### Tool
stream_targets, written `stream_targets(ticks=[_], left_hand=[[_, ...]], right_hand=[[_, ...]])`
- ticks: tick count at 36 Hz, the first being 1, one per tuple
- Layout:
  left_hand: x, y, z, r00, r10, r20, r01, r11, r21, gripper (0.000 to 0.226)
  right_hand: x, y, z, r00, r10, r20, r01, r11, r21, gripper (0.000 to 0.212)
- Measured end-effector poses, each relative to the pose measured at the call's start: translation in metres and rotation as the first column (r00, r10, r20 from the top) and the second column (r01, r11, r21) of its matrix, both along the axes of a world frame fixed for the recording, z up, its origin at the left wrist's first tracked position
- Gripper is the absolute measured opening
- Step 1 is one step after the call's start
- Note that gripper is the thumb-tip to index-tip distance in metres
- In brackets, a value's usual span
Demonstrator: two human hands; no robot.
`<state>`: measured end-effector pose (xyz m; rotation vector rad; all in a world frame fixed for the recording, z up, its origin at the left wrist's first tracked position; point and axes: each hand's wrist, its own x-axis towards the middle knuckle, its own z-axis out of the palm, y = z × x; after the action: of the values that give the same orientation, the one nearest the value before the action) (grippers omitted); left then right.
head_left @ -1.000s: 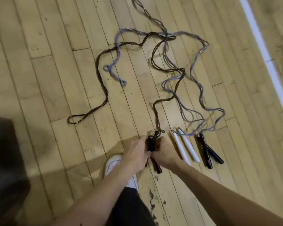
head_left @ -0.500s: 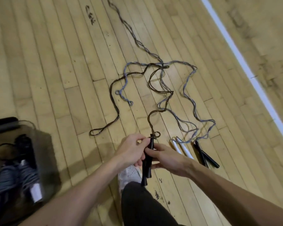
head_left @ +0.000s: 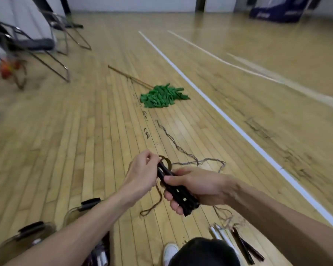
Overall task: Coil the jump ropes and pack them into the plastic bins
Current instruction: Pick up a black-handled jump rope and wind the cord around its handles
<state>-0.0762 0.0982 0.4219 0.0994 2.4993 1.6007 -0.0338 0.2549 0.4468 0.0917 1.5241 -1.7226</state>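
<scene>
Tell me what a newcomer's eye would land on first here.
At centre, the right hand grips two black jump rope handles while the left hand pinches the brown cord at their top. Beyond them, a green mop head lies on the wooden floor beside a white line.

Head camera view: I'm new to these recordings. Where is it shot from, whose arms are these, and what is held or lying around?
There is no machine here. A person wears a wide-angle camera on the head, looking forward and down, so the two bare arms reaching in are the wearer's own. The right hand grips a pair of black handles held together. The left hand pinches the brown rope at their top, where it forms a small loop, and the rest hangs toward the wooden floor. On the floor lie a grey rope, white handles and another black pair. A clear plastic bin sits lower left; a green mop lies farther off.
</scene>
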Motion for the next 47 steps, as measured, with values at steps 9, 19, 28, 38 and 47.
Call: stream_targets(ticks=[9, 19, 28, 38, 47], left_hand=[[0.102, -0.061, 0.154, 0.977, -0.154, -0.146, 0.197, 0.915, 0.352, 0.032], [0.208, -0.085, 0.286, 0.823, -0.234, -0.517, 0.308, 0.949, 0.060, 0.076], [0.277, -0.096, 0.337, 0.565, -0.111, -0.817, 0.104, 0.993, -0.062, 0.053], [0.337, -0.081, 0.342, 0.102, -0.146, -0.984, -0.185, 0.969, -0.163, 0.040], [0.338, -0.081, 0.306, -0.149, -0.332, -0.931, -0.471, 0.852, -0.228, 0.053]], right_hand=[[0.091, -0.033, 0.147, 0.944, 0.225, -0.239, -0.254, 0.962, -0.098, 0.013], [0.196, -0.046, 0.265, 0.801, 0.172, -0.573, -0.245, 0.968, -0.052, 0.023], [0.279, -0.053, 0.291, 0.744, 0.224, -0.629, -0.192, 0.974, 0.120, 0.039], [0.354, -0.051, 0.288, 0.774, 0.129, -0.620, -0.179, 0.984, -0.019, 0.035], [0.369, -0.051, 0.259, 0.850, 0.148, -0.506, -0.143, 0.988, 0.050, 0.038]])
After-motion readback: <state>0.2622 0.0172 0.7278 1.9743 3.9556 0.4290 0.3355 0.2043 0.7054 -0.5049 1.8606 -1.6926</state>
